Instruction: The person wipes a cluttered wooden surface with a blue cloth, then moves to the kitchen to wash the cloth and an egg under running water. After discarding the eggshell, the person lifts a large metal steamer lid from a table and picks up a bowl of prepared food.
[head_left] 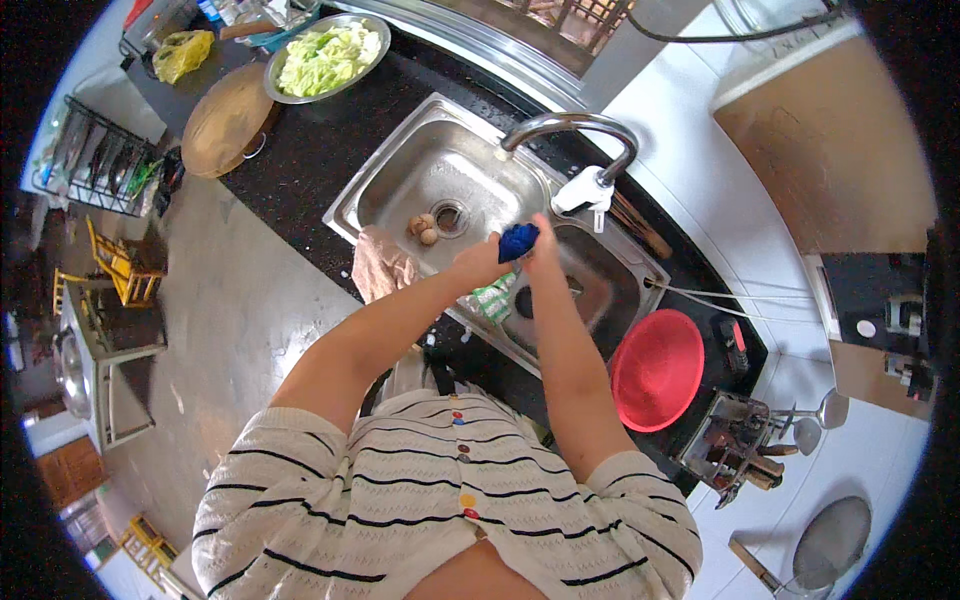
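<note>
- while a bunched blue cloth (518, 242) is clasped between the left hand (484, 260) and right hand (543, 245), it is held over the double-bowl sink (480, 170)
- brown eggs (428, 237) are seen beside the drain (450, 217)

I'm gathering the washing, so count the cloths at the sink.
3. Blue cloth between left hand and right hand; pink cloth at the sink's near left edge; green-and-white cloth below the hands. More may be hidden.

Above middle of steel sink (352, 192), left fingers (491, 251) and right fingers (543, 230) grip blue wad (517, 242); brown rounded items (424, 228) lie in its left basin (480, 170), red tub (657, 370) just beside its right end.
</note>
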